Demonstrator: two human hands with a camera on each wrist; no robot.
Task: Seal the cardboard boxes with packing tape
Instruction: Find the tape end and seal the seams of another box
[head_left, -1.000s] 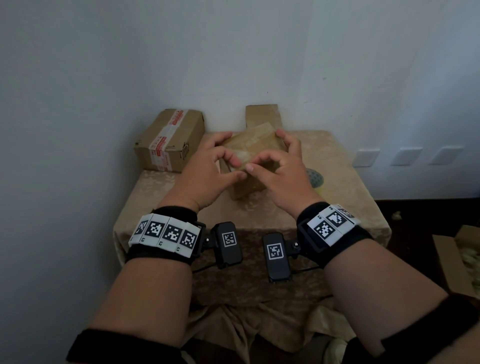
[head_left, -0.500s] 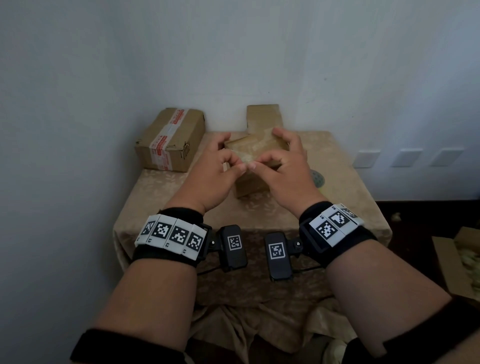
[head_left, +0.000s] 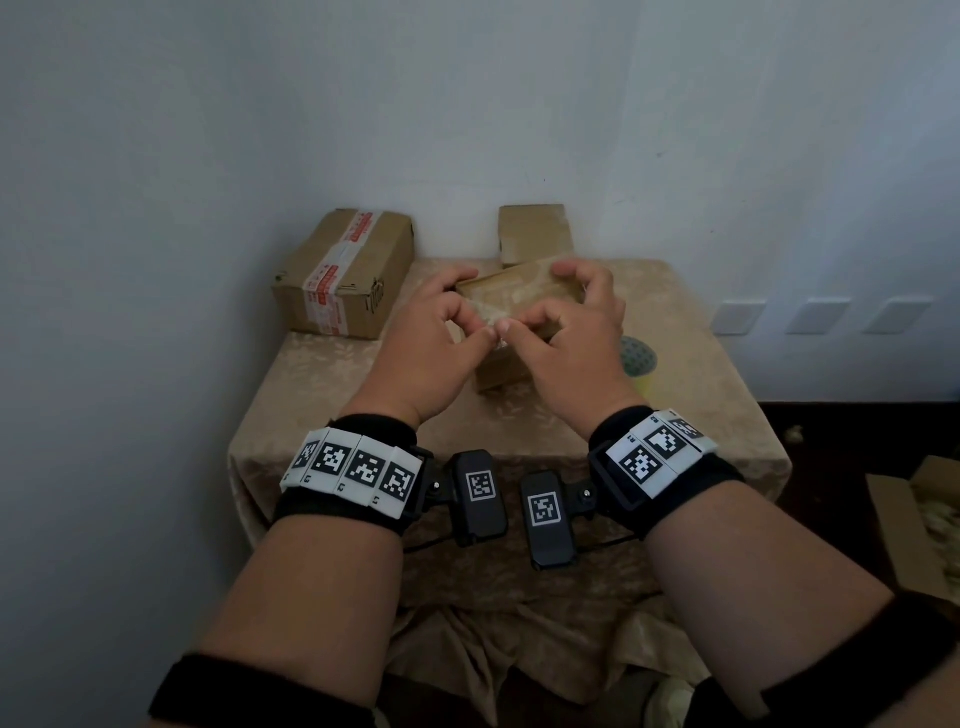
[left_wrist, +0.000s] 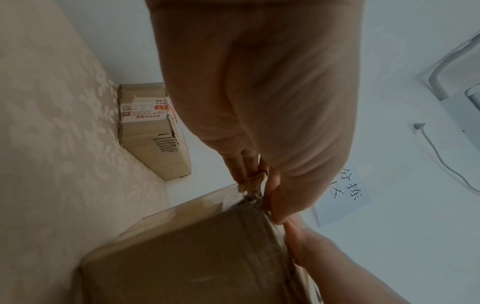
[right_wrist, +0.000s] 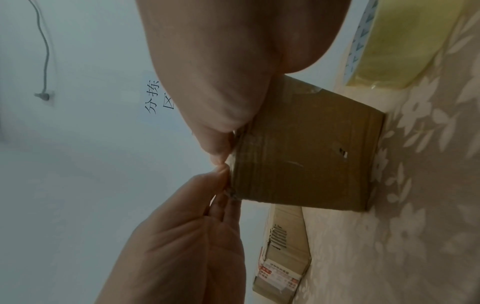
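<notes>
A small cardboard box (head_left: 519, 296) wrapped in clear tape stands in the middle of the cloth-covered table (head_left: 691, 395). Both hands hold it from the near side. My left hand (head_left: 457, 317) curls round its left end and my right hand (head_left: 550, 317) round its right end. The two thumbs meet and press on the near top edge. In the left wrist view my left hand (left_wrist: 259, 174) pinches the box (left_wrist: 194, 257) at a frayed top corner. In the right wrist view my right hand (right_wrist: 221, 144) presses the top edge of the box (right_wrist: 306, 154) beside the left thumb.
A larger box with red-and-white tape (head_left: 345, 273) lies at the table's back left. Another brown box (head_left: 532, 234) stands behind against the wall. A roll of packing tape (head_left: 639, 358) lies right of my right hand. On the floor at right is an open carton (head_left: 930, 519).
Both hands stay on the small box with thumbs together. The fingers have reached further back over its top toward the far edge.
</notes>
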